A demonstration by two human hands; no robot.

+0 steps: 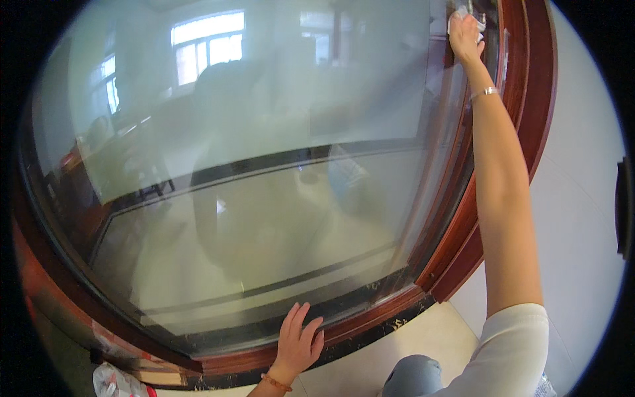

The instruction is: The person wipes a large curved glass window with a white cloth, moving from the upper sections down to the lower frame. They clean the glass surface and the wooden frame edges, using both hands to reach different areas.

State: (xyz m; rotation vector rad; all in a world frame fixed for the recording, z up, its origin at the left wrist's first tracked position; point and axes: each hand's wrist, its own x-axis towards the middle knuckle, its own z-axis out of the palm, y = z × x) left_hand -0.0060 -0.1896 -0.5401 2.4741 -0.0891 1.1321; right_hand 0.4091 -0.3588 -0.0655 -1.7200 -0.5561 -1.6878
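Note:
A large glass pane (268, 198) in a reddish-brown wooden frame (451, 248) fills most of the view. My right hand (465, 39) is stretched up to the pane's upper right corner, near the frame's upright. It grips a crumpled white cloth or tissue (480, 26), which appears pressed to the glass; part of it is hidden behind my fingers. Down at the bottom rail (238, 362), my left hand (298, 342) holds nothing. Its fingers are spread over the rail and the glass's lower edge; whether they touch is unclear.
Windows and room furnishings show as reflections or through the glass. A dark marble-patterned sill strip (367, 337) runs below the frame, beside pale floor tiles (431, 327). A white and red plastic bag (116, 381) lies at lower left. Pale wall tiles (575, 208) flank the frame.

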